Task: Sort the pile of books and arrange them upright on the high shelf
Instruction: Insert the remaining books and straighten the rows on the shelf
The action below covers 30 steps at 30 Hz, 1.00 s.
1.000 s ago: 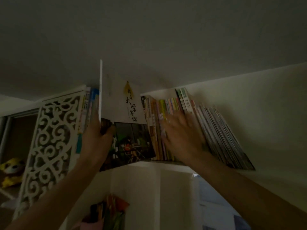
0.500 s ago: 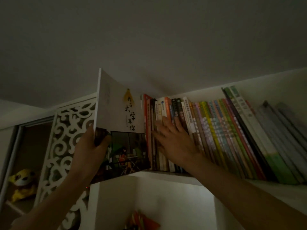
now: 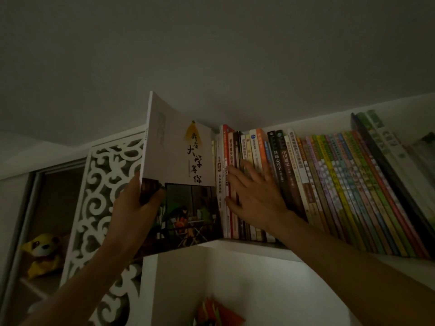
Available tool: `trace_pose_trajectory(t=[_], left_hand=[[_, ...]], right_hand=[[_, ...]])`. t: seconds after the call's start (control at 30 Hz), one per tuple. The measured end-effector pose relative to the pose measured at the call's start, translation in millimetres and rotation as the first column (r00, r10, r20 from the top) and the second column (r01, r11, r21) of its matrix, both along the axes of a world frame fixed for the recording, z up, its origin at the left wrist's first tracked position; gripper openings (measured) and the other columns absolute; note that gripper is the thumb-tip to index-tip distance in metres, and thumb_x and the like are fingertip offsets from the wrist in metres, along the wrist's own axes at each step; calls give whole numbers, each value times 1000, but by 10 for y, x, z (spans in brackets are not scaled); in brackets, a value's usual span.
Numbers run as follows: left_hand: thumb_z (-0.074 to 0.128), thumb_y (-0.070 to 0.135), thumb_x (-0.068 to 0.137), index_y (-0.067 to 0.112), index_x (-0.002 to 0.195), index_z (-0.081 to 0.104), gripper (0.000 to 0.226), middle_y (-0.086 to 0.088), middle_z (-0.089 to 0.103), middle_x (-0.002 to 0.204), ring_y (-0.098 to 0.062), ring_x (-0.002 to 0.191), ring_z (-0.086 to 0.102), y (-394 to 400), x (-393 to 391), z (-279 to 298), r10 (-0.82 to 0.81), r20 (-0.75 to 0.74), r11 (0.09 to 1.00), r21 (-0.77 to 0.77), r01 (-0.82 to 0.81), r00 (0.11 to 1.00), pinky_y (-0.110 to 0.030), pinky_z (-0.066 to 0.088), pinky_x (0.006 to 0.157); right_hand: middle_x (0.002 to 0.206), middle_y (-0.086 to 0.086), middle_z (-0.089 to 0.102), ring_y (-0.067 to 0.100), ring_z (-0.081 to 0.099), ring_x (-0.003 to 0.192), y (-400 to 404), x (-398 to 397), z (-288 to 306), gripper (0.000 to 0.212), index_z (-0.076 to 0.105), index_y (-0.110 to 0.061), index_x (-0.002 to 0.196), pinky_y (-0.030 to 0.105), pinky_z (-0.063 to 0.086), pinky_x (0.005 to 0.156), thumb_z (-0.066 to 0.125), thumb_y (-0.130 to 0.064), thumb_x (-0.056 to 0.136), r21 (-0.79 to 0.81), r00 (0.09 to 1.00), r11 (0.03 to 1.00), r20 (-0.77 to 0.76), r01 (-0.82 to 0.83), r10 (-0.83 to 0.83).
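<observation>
While our left hand (image 3: 135, 205) grips the large white book (image 3: 179, 161) by its lower spine edge, thumb curled across the cover, the book stands upright at the left end of the high shelf (image 3: 254, 245), its lower corner hanging past the shelf's front edge. Our right hand (image 3: 253, 196) lies open, fingers spread and straight, pressed flat against the spines of the row of books (image 3: 329, 184) just beside it. That row leans rightward, so we judge the step is seating this book next to the row. To do it well, we should keep the right palm bracing the spines so none tip out, slide the white book straight back until it sits fully on the shelf, then let go only once it stands touching its neighbour. The carved white panel (image 3: 106, 184) to the left leaves little room.
</observation>
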<state>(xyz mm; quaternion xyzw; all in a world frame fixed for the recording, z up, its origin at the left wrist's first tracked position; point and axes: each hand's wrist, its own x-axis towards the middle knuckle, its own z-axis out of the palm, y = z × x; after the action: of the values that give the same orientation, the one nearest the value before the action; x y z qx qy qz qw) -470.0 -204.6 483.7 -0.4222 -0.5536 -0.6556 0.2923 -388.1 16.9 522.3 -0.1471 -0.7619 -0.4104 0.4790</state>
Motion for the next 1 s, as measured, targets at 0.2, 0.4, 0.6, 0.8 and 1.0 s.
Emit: trace_pose_trajectory(t=[0.2,0.4,0.6,0.8,1.0], left_hand=[[51,10,92,30,117,48,32,20,57,95,3,87,55,12,60,-9,-32,-52,999,13,33,998,-14,41,68],[51,14,92,31,117,50,29,8,61,105,-17,102,58,26,43,-75,-104,43,993,66,101,994,-32,48,83],[53,14,91,32,104,53,22,12,60,98,-20,101,58,23,83,-110,-125,107,989,95,115,986,-40,46,89],[52,14,91,41,92,51,27,12,61,97,-15,97,59,-5,145,-132,-151,102,984,110,139,983,-34,48,79],[52,13,92,45,91,52,32,17,61,97,-5,94,59,-30,306,9,-159,28,980,125,154,987,-26,47,76]], right_hand=[[134,5,56,31,47,128,101,32,0,66,54,-16,131,62,18,106,27,-54,84,51,1000,999,-8,-11,11],[133,2,57,30,48,127,102,46,-15,64,59,-18,127,64,10,107,25,-53,85,57,999,998,-41,-20,23],[124,7,61,37,49,121,70,100,16,45,67,-24,110,64,9,107,40,-45,80,130,1000,991,8,-7,6],[137,6,52,38,30,137,78,188,169,45,62,-28,119,58,-5,108,47,-52,84,250,979,966,171,63,-108],[113,6,67,38,51,120,130,343,239,57,72,-23,100,57,11,108,27,-50,75,267,985,962,142,57,-98]])
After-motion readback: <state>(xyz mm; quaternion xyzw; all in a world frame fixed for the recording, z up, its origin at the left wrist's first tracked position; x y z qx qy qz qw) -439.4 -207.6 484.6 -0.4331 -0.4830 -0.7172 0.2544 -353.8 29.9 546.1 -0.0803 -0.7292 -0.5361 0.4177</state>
